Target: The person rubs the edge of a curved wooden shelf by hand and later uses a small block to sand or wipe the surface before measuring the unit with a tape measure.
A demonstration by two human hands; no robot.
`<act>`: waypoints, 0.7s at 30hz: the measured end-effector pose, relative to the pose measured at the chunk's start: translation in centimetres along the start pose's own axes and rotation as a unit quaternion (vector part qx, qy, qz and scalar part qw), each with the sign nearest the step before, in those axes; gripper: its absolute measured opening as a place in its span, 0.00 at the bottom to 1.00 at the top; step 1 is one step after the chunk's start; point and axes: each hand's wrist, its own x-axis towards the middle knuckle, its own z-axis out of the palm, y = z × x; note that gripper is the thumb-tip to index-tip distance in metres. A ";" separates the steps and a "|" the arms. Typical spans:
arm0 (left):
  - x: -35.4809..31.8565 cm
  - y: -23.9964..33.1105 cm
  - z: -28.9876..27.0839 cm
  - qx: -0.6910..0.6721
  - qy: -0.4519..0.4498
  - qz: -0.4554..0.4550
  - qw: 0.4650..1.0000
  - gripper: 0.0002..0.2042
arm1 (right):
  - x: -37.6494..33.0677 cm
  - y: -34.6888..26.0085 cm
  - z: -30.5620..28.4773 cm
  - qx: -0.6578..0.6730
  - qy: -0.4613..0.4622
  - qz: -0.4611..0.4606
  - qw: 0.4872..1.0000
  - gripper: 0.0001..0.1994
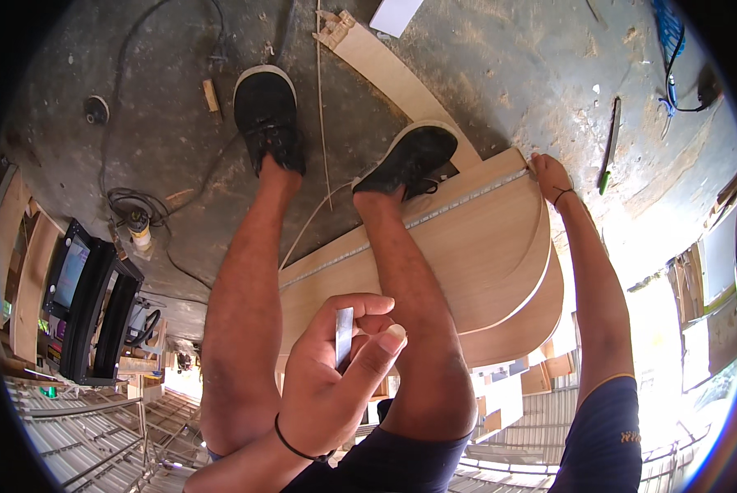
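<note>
We are stretching the metal tape (434, 215) across the curved plywood panel (483, 263), left hand (331, 382) fingers closed pinching its near end, right hand (549, 174) fingertips pressing the far end at the panel's corner, keeping it taut.

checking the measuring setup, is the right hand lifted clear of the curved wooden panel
No. The right hand presses on the far corner of the curved wooden panel, pinning the end of the tape measure there.

Pale tan curved plywood panels (500, 255) with fine straight grain, a silvery steel tape strip (434, 215) across them, black low shoes with white soles (268, 115) beyond them on mottled grey dusty concrete floor (163, 107).
</note>
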 end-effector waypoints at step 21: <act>0.3 0.0 0.4 0.011 0.019 0.014 1.000 0.15 | 2.2 -0.5 0.9 -0.077 -0.001 -0.010 0.997 0.24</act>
